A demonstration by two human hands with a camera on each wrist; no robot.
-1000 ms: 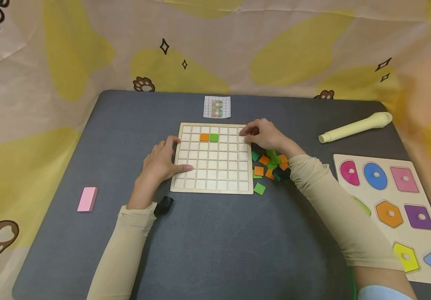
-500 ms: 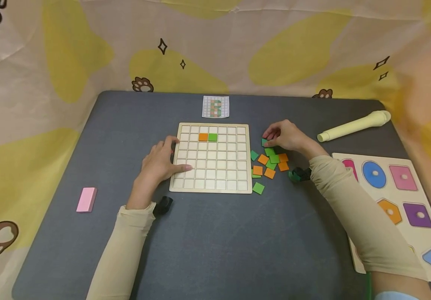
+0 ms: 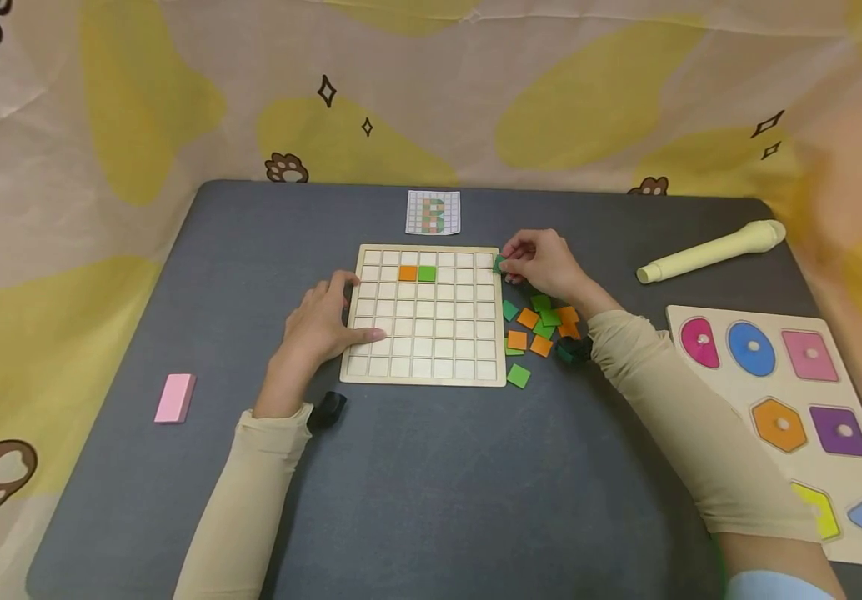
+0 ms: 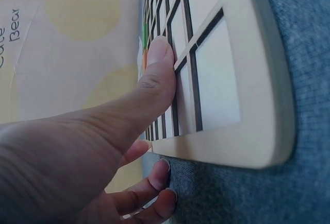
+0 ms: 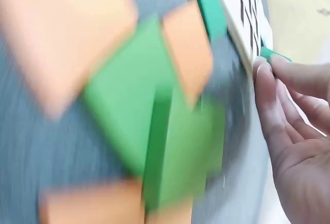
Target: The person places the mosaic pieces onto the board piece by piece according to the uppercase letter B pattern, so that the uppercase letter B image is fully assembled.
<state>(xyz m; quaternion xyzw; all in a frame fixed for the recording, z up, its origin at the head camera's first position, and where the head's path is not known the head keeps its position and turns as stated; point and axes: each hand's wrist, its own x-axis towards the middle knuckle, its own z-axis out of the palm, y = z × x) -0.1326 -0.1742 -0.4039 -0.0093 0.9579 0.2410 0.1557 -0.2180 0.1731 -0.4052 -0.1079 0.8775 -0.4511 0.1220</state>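
A pale wooden grid board (image 3: 423, 377) lies flat on the dark table. An orange tile (image 3: 408, 273) and a light green tile (image 3: 427, 273) sit side by side in its second row from the far edge. My left hand (image 3: 313, 327) rests at the board's left side, its thumb (image 4: 160, 62) on the grid and other fingers along the edge. At the upper right edge, my right hand (image 3: 543, 262) pinches a dark green tile (image 3: 498, 264) between thumb and fingertips. Loose orange and green tiles (image 3: 543, 327) lie right of the board, below that hand.
A printed pattern card (image 3: 433, 212) lies beyond the board. At the far right are a cream microphone-shaped object (image 3: 709, 252) and a knobbed shape puzzle (image 3: 769, 400), partly under the right forearm. A pink block (image 3: 175, 398) lies on the left.
My right hand moved right from the board to the tiles, picked up a dark green tile, and came back left to the board's edge with it. The left hand stays put.
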